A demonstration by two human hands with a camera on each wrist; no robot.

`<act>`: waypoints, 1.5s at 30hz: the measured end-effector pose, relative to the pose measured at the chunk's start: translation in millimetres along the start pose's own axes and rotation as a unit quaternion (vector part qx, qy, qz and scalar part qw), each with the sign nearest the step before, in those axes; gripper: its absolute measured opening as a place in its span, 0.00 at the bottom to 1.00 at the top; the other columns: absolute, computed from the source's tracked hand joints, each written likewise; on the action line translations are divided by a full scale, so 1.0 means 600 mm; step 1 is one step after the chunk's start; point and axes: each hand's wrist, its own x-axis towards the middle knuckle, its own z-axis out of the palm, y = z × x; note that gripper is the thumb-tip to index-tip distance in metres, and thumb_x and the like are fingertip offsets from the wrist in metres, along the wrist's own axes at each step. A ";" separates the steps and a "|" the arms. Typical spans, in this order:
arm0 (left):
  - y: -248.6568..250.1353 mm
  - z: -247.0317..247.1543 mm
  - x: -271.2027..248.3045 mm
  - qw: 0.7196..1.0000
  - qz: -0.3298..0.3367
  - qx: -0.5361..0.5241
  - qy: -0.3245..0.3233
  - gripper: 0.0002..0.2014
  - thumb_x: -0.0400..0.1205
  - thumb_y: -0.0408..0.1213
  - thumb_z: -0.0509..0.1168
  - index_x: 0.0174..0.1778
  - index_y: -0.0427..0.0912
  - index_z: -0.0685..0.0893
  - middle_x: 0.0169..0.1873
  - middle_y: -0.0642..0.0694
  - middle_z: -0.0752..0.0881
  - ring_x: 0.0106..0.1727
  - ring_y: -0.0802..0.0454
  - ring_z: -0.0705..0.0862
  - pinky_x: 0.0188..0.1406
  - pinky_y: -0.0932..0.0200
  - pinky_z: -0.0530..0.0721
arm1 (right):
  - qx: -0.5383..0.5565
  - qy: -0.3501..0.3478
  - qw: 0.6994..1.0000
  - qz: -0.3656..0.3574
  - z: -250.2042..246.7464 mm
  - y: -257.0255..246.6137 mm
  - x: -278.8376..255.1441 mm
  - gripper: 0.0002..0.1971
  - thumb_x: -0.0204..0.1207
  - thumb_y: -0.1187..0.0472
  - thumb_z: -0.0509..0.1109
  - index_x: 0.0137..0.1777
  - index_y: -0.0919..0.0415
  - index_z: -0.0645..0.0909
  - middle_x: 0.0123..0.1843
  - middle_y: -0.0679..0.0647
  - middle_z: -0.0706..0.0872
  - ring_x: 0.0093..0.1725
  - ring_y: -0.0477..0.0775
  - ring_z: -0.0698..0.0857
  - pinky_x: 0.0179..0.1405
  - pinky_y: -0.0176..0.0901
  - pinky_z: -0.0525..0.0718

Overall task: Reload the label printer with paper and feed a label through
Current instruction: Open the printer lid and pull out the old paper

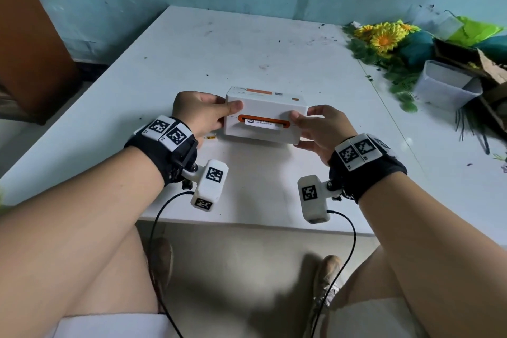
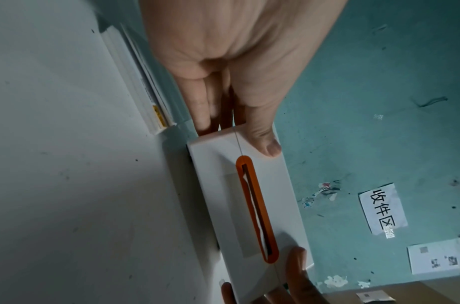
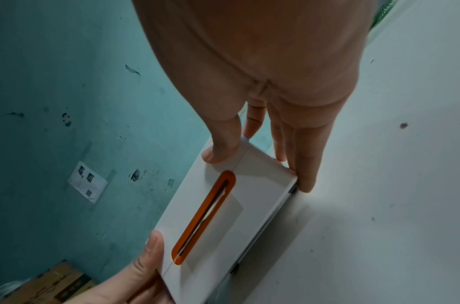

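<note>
Both hands are gripping the white label printer (image 1: 264,115) sitting near the front of the table (image 1: 192,49): left hand (image 1: 201,114) clamping its left end, right hand (image 1: 322,129) its right. A label (image 1: 260,123) is poking out of the orange slot (image 1: 263,119), print too small to read. A note on the wall (image 2: 383,207) is reading 收件区.

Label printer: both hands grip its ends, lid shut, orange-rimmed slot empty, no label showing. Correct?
Not quite. The slot is not empty: the head view shows a white label poking out of it. The rest holds: the left hand and right hand grip the ends of the label printer, lid shut.
</note>
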 end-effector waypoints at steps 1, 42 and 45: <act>0.000 0.002 -0.001 1.000 0.003 -0.002 0.000 0.48 0.37 0.65 0.92 0.50 0.41 0.96 0.46 0.41 0.97 0.51 0.40 0.97 0.59 0.39 0.93 | 0.000 0.000 1.000 -0.002 -0.001 0.000 -0.001 0.16 0.77 0.63 0.85 0.51 0.57 0.78 0.65 0.69 0.91 0.63 0.68 0.94 0.56 0.69 0.94; 0.050 0.017 -0.042 0.999 0.000 0.029 0.016 0.17 0.84 0.54 0.74 0.46 0.43 0.85 0.48 0.43 0.89 0.53 0.37 0.95 0.53 0.43 0.96 | -0.078 0.029 0.996 0.006 0.010 -0.015 -0.025 0.25 0.82 0.44 0.77 0.69 0.61 0.78 0.61 0.56 0.85 0.58 0.55 0.84 0.70 0.61 0.86; 0.048 0.019 -0.040 0.997 0.029 0.063 0.039 0.20 0.85 0.56 0.73 0.38 0.42 0.85 0.40 0.44 0.87 0.48 0.42 0.93 0.55 0.41 0.95 | -0.079 0.045 0.996 0.001 0.009 -0.015 -0.020 0.22 0.82 0.44 0.78 0.64 0.59 0.79 0.51 0.53 0.82 0.44 0.51 0.78 0.57 0.52 0.85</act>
